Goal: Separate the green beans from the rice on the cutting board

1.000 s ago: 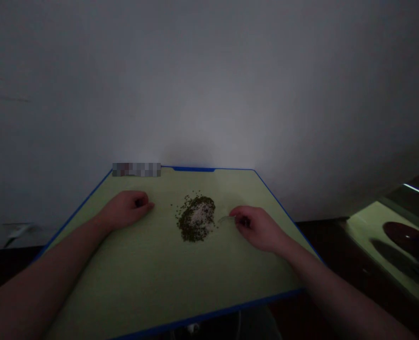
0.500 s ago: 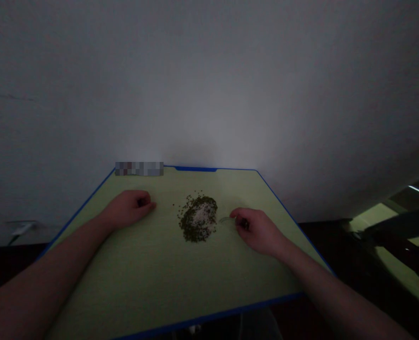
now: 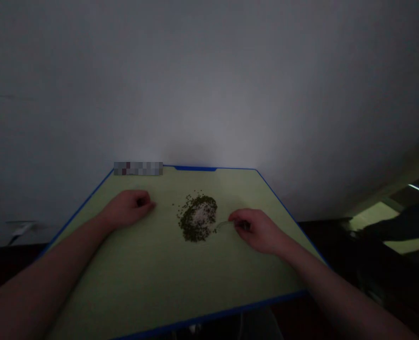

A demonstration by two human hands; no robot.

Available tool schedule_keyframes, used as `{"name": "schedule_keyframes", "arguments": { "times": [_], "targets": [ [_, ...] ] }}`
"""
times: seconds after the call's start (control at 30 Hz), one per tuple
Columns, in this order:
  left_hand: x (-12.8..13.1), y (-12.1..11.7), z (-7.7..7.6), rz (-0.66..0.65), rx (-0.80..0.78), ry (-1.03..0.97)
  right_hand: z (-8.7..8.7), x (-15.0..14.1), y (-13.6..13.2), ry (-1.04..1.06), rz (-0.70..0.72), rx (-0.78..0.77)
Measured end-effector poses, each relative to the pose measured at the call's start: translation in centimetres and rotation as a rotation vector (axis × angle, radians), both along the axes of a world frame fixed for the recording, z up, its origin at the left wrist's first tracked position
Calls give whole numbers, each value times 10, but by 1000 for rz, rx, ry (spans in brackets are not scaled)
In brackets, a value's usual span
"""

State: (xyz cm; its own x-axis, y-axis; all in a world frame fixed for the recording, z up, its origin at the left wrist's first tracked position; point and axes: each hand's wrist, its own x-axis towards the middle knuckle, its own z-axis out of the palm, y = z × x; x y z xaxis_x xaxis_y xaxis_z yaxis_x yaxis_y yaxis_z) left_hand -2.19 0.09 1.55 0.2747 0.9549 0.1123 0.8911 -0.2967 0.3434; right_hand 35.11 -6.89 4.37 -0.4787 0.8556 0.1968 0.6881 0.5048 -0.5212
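A pile of small dark green beans (image 3: 191, 231), like mung beans, is mixed with pale grains (image 3: 202, 213) at the middle of the pale table. My right hand (image 3: 257, 229) pinches a pair of thin curved tweezers (image 3: 223, 224) just right of the pile. The bent tips point left and down and reach the pile's right edge, close to a stray bean. Whether the tips hold a bean is too small to tell. On the left, my left hand (image 3: 129, 208) rests on the table with fingers curled in, away from the pile, and nothing shows in it.
The table (image 3: 166, 278) has a blue edge and stands against a grey wall (image 3: 209, 94). A blurred-out strip (image 3: 138, 168) lies at its back left corner. A socket with a plug (image 3: 21, 229) is low on the left wall. Dark, unclear shapes are at the right.
The tweezers' tips have moved left and down to the pile's right edge. My left hand stays in place. Dark shapes at the far right have shifted.
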Motion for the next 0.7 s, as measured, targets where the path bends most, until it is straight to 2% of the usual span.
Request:
{"name": "schedule_keyframes", "arguments": {
  "times": [0.27, 0.7],
  "targets": [
    [3, -1, 2, 4, -9, -8, 0, -1, 3, -15, 25, 3],
    [4, 0, 5, 8, -29, -10, 6, -2, -9, -12, 40, -55]
  ]
}}
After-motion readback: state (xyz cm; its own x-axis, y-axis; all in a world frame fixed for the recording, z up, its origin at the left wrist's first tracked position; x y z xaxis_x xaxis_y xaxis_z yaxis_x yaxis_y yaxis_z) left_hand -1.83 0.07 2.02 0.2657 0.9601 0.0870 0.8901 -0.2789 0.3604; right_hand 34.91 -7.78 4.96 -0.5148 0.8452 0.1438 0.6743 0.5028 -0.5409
